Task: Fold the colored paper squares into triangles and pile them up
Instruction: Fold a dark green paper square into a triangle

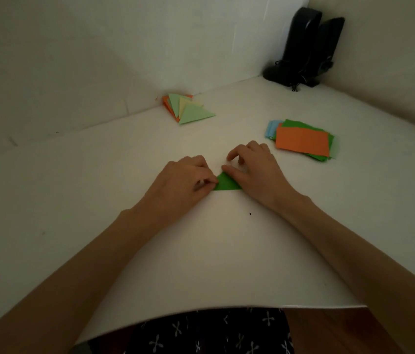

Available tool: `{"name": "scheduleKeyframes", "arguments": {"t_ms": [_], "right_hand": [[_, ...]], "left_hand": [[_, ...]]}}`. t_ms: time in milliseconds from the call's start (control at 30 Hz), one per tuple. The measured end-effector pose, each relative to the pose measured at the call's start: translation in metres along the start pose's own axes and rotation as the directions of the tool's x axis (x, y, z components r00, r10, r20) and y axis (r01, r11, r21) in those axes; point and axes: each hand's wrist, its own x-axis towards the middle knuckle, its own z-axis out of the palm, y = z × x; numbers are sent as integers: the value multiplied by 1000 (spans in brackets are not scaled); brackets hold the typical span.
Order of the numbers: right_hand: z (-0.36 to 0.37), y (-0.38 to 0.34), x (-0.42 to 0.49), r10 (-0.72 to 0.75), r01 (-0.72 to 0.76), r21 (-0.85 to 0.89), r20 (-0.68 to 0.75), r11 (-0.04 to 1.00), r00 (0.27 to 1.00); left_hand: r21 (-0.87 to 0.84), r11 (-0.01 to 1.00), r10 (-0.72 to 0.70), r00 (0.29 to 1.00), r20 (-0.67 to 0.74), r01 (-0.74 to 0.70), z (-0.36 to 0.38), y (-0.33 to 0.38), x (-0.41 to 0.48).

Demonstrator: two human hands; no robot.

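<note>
Crease time: my left fingers (205, 182) pinch the left corner of the dark green triangle (228, 184), which lies flat on the worktop (227, 251) between my two sets of fingers. My right thumb (233, 171) presses its sloping edge. The right fingers (239, 154) are curled just beyond it, and I can't tell if they catch paper. Risk: if that thumb slides, the layers skew and the crease sets crooked. Tug too hard on the left and the corner could tear. The folded triangle pile (188, 109) sits well beyond my left fingers, the unfolded squares (302, 140) beyond my right.
</note>
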Motion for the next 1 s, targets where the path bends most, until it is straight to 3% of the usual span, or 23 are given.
{"name": "scheduleKeyframes", "arguments": {"t_ms": [200, 367, 467, 567, 800, 900, 1000], "right_hand": [[-3, -8, 1, 100, -93, -60, 114, 994, 988], [-12, 2, 1, 227, -225, -131, -5, 965, 974], [-14, -7, -15, 228, -237, -149, -75, 960, 971], [-5, -19, -29, 193, -193, -216, -24, 957, 981], [-18, 1, -42, 322, -311, -175, 37, 934, 946], [-28, 8, -44, 293, -286, -236, -2, 929, 956], [-27, 1, -40, 130, -131, -156, -16, 979, 991]], "left_hand": [[113, 992, 55, 998, 2, -55, -3, 1, -6], [105, 994, 38, 999, 8, -39, -3, 5, -20], [179, 983, 33, 999, 40, -40, -2, 10, -24], [240, 969, 52, 998, 47, -61, -3, 11, -26], [243, 969, 32, 999, 23, -36, -2, 11, -27], [228, 973, 29, 999, 21, -33, -5, 11, -19], [261, 965, -1, 998, 66, -16, -7, 14, -10]]}}
